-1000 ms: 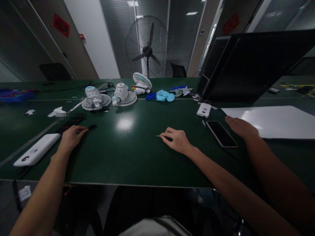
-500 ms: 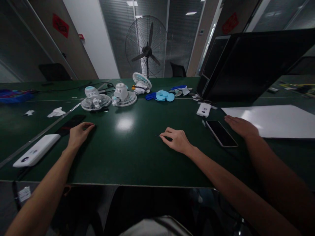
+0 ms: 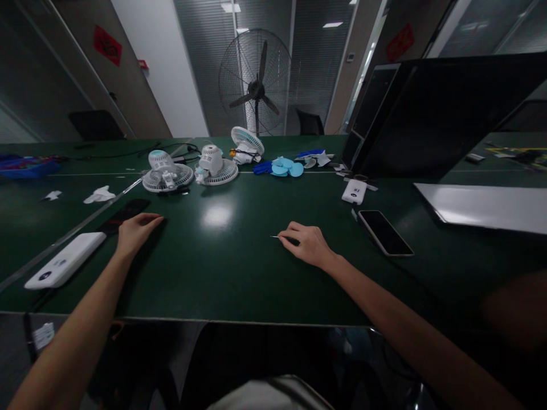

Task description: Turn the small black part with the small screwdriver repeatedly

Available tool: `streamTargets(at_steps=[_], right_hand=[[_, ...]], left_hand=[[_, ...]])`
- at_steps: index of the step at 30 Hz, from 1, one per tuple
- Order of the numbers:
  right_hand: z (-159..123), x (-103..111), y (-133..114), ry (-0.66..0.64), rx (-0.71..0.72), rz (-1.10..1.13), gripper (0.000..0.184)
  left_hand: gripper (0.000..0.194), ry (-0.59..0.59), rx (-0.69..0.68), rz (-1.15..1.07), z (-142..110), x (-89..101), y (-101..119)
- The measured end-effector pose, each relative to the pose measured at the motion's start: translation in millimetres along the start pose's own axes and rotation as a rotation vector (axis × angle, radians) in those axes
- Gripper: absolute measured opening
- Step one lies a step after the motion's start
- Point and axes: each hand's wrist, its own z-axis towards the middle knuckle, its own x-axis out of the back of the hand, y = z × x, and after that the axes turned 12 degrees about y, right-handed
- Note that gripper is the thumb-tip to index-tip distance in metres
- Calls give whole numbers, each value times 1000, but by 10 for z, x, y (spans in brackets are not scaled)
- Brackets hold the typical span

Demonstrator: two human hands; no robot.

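Note:
My right hand [image 3: 308,245] rests over the green table [image 3: 222,267], thumb and forefinger pinched on a thin, pale, needle-like piece [image 3: 274,236] whose tip points left. Farther left, my left hand [image 3: 135,230] lies low at the tabletop, its fingertips pressed together. Whatever they may hold is too small to make out. Close beside that hand are a dark flat phone-like object [image 3: 129,210] and a white power bank [image 3: 66,261] with a cable. A smartphone [image 3: 385,233] with a dark screen lies to the right of my right hand.
Small white fans, two face down [image 3: 167,172] [image 3: 216,168] and one tilted [image 3: 248,145], stand at the back. Blue fan blades [image 3: 287,167], a smaller white power bank [image 3: 354,192], a large black monitor-like panel [image 3: 436,114] and a white board [image 3: 491,206] are farther right. Another person's blurred arm [image 3: 519,310] is at the right edge.
The other person's hand has drawn back toward the lower right, and the white board has shifted right and turned. Both my hands stay nearly still, the right one keeping its pinch.

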Motion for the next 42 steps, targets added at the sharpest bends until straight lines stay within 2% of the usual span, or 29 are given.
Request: streamTargets(at_steps=[4,7,9,15,17,19,23,31,42], right_hand=[[2,8,-13,0,-7,12,23],[8,1,-25,9,-1,2,23],[12,-6,-27,15,8,-9,23],[2,2,-27,10,23,10,23],[-5,14,-35,18,21,18,22],[-9,22,-43,24,18,32,22],[-6,22,-50,16,31,39,21],[9,12,-57,-29,59,8,22],[32,-61,-102,-24,90,-33,20]], left_hand=[[53,7,-3,13,-3,11,1],[52,-90,-83,-91,-107,-66,156],[48,-187,-194,-216,-288,-185,403],[30,-423,-728,-434,-1126,-737,1456],[26,-490,-809,-489,-1320,-880,1692],[23,-530,-825,-503,-1425,-961,1816],[24,-564,-782,-478,-1457,-977,1845],[39,-638,-731,-536,-1462,-984,1833],[39,-634,-733,-507,-1452,-990,1845]])
